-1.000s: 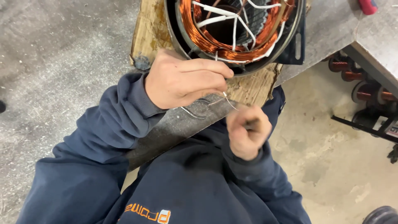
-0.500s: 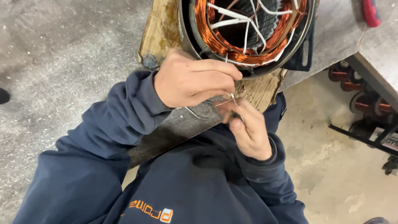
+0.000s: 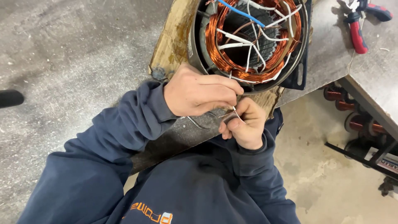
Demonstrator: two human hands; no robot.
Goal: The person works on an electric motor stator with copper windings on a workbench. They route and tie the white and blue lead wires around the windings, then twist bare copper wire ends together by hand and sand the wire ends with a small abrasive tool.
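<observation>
Left hand (image 3: 198, 93) and right hand (image 3: 243, 124) both pinch a thin wire (image 3: 237, 114) (beside the copper-wound stator (image 3: 253, 41)).

1. The left hand (image 3: 199, 93) pinches a thin white lead (image 3: 232, 108) at the near rim of a round motor stator (image 3: 248, 41), fingers curled
2. The right hand (image 3: 243, 124) is just below it, touching, fingers closed on the same lead
3. Copper windings (image 3: 215, 45) ring the stator's bore, crossed by white leads and one blue wire (image 3: 240, 12)
4. Red-handled pliers (image 3: 355, 31) lie on the grey bench (image 3: 83, 62), well apart
</observation>
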